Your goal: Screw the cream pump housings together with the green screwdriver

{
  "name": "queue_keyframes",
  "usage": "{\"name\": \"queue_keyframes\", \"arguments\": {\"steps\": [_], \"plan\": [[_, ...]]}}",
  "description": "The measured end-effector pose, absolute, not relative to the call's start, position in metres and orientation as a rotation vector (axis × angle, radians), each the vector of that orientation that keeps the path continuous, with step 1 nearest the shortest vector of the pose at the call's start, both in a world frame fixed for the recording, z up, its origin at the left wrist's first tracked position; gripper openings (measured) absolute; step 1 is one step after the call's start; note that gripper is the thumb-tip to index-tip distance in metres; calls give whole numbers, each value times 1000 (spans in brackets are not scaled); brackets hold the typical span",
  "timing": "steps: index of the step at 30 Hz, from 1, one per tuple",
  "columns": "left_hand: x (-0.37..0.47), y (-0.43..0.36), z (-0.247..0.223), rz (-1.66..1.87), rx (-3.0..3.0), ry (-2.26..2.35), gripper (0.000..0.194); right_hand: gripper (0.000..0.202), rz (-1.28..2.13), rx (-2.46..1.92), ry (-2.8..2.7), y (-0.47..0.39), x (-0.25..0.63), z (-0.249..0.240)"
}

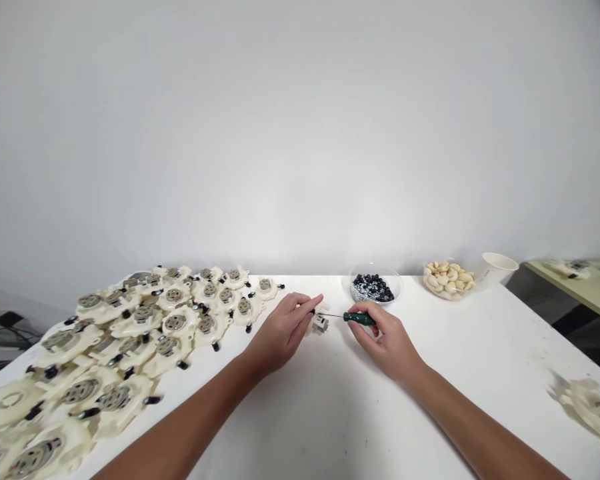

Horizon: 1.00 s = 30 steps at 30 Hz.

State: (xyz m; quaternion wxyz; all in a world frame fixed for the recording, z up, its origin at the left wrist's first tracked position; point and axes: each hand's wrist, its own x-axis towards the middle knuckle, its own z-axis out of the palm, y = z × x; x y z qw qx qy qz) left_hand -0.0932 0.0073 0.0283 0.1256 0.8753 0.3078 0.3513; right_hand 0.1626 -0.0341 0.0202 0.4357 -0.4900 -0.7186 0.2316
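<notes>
My right hand (383,333) is closed round the green handle of a screwdriver (359,319). Its thin shaft points left to a small cream plastic part with a metal motor (321,324). My left hand (285,327) sits at the left side of that part, index finger stretched out, the other fingers curled. Under the left fingertips, at the shaft's end, a small black piece (313,311) shows. Most of the cream part is hidden behind the left hand, so its full shape and the grip on it are partly covered.
Several cream plastic housings with metal motors (175,323) cover the table's left side. At the back stand a clear bowl of black parts (373,288), a clear bowl of cream pieces (449,279) and a white cup (498,267). Another cream housing (593,407) lies at the right edge.
</notes>
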Motion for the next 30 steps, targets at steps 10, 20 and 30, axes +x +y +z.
{"name": "queue_keyframes", "arguments": {"steps": [10, 20, 30], "plan": [[-93, 7, 27, 1008, 2482, 871, 40, 15, 656, -1271, -1766, -35, 161, 22], [-95, 14, 27, 1136, 2353, 988, 33, 28, 798, -1347, -1814, -30, 161, 6], [-95, 17, 26, 1102, 2000, 1192, 30, 43, 773, -1343, -2039, -29, 160, 10]]}}
